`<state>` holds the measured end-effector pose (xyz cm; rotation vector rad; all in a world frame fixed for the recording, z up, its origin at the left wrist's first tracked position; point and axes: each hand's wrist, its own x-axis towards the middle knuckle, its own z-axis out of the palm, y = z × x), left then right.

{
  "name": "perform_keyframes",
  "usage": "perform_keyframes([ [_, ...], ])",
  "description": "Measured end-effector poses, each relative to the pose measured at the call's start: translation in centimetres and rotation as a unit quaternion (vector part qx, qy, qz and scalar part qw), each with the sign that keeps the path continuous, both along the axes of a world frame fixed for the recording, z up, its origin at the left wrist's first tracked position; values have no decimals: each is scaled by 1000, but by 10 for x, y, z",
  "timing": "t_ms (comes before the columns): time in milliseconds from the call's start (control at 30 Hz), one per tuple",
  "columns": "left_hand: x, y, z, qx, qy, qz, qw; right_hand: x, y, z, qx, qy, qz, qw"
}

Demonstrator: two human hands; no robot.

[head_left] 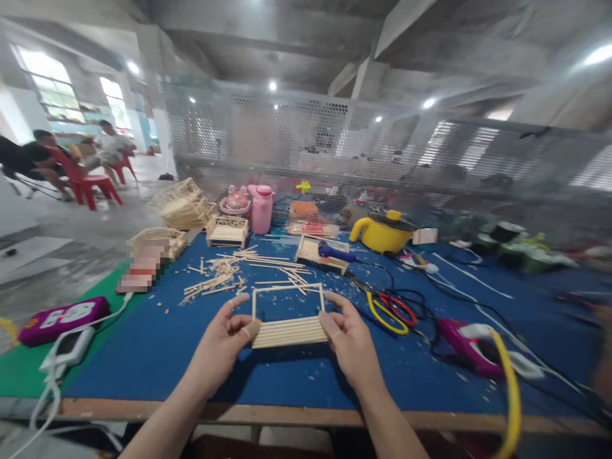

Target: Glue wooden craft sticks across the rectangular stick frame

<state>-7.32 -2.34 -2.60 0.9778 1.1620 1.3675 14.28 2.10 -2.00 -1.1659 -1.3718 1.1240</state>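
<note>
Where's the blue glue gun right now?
In the head view, the blue glue gun lies just right of centre, across a small wooden frame beyond the person's right hand, left of the yellow pot.

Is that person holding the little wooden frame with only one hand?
No, the left hand holds one end of the wooden frame and the right hand holds the other.

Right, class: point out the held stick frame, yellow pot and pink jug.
Held stick frame (291,332): head view, slatted lower part.
Yellow pot (384,240): head view, side wall.
Pink jug (261,215): head view, body.
</note>
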Motion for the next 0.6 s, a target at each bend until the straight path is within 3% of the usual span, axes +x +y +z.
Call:
perform_keyframes([
  [300,-3,-6,-2,-3,-13,26,1000,-4,-7,-1,-23,54,-8,998],
  [600,-12,-8,-8,-48,-30,-10,998,-3,-9,0,-100,64,5,993],
])
